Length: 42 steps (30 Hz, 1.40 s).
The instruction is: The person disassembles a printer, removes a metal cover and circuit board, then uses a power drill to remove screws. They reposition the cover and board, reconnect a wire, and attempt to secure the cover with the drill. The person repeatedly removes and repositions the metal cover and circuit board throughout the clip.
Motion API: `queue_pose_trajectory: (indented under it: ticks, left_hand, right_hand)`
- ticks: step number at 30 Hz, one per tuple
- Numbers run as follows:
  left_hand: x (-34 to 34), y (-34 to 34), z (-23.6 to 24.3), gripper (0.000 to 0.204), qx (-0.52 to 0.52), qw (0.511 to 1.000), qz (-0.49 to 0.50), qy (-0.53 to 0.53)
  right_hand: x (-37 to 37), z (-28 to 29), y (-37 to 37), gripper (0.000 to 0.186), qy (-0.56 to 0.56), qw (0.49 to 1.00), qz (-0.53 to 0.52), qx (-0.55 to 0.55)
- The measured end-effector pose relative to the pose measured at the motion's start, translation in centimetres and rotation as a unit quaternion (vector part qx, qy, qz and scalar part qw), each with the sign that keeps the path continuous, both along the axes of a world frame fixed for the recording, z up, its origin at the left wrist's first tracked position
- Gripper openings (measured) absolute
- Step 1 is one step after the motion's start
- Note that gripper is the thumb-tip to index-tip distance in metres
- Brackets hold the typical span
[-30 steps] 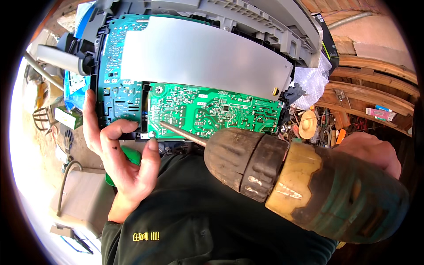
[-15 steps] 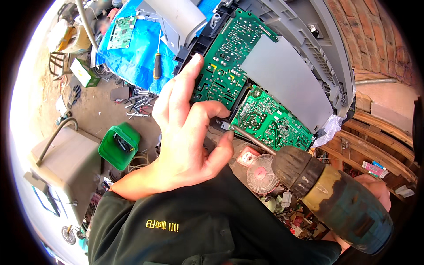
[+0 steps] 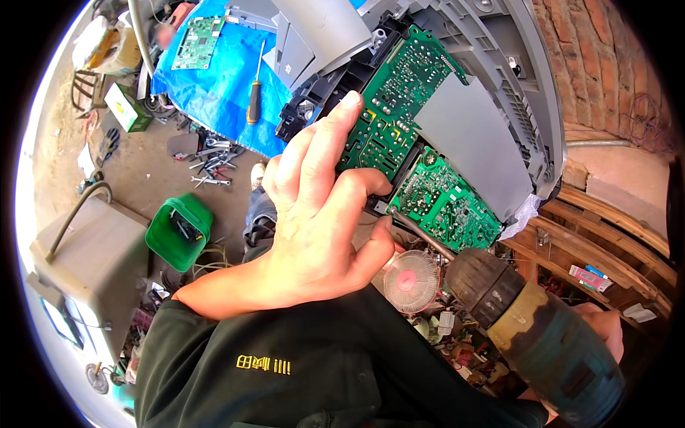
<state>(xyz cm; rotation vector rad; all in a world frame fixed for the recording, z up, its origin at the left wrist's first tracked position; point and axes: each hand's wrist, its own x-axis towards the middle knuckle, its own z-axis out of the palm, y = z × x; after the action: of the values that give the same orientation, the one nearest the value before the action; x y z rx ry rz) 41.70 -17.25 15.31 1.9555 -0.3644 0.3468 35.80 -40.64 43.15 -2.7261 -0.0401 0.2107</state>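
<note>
Closely, my right hand [image 3: 605,329] is wrapped on the power drill [image 3: 553,349], whose body hides most of the fingers; the long bit [image 3: 428,234] points to the left and upward, its tip at the corner of the smaller green board [image 3: 453,207]. My left hand [image 3: 314,221] has its fingers spread and bent along the edge of the larger green board [image 3: 403,93], the thumb just beside the bit's tip; I cannot tell if it grips or only rests there; a plain grey plate [image 3: 478,132] lies next to both boards, all set in the grey machine housing [image 3: 539,85]. Farther down are a round fan [image 3: 410,280] and a green bin [image 3: 164,246]; beyond the left hand, a screwdriver [image 3: 254,107] lies on the blue sheet [image 3: 225,100]; at upper right is a brick wall [image 3: 606,64].
</note>
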Motion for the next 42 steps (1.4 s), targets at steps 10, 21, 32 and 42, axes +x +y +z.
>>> queue_pose_trajectory:
  ticks: [10,21,32,42]
  left_hand:
    - [0.0,-0.3,-0.2,0.037,-0.021,1.000,0.005,-0.004]
    - [-0.1,-0.5,-0.4,0.037,-0.031,0.999,0.012,-0.003]
    - [0.0,0.5,-1.1,0.044,-0.001,0.999,-0.029,-0.023]
    - [0.0,0.3,-1.6,0.049,-0.003,0.999,-0.016,-0.043]
  right_hand:
    - [0.1,2.0,1.5,0.033,0.016,0.997,0.024,-0.075]
    - [0.6,3.9,2.9,0.033,0.079,0.968,0.064,-0.231]
    - [0.8,1.9,4.7,0.026,-0.030,0.983,-0.031,-0.181]
    - [0.7,2.8,4.0,0.032,0.014,0.985,-0.022,-0.169]
